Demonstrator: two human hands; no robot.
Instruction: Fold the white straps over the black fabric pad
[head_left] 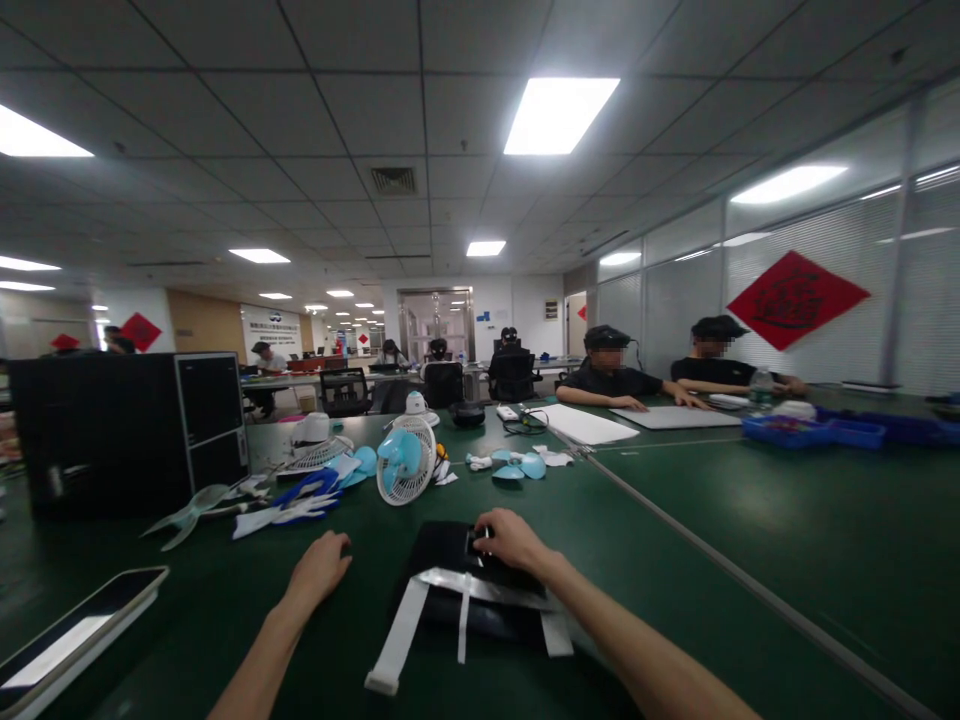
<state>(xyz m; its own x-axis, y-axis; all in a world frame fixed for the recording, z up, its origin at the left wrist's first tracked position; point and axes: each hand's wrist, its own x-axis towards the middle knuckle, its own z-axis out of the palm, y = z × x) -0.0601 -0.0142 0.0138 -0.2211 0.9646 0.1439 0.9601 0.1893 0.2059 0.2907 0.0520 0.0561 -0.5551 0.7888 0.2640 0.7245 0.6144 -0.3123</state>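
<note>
In front of me on the green table lies a flat black case-like object (439,545), with pale straps (401,635) across it and hanging toward me. Over its top rests my right hand (514,540), fingers bent and closed at a small dark part with a shiny edge; the fingers partly hide that part. My left hand (319,568) is on the table to the left of the case, apart from it. It holds nothing, its fingers loosely curved with the thumb apart.
Beyond the case stands a small white fan (405,460) with blue blades. Loose blue blades (517,466) and white-blue gloves (289,505) lie around it. A black computer tower (112,430) and a phone (82,630) are at left. Blue trays (814,432) and seated people (611,375) are at right.
</note>
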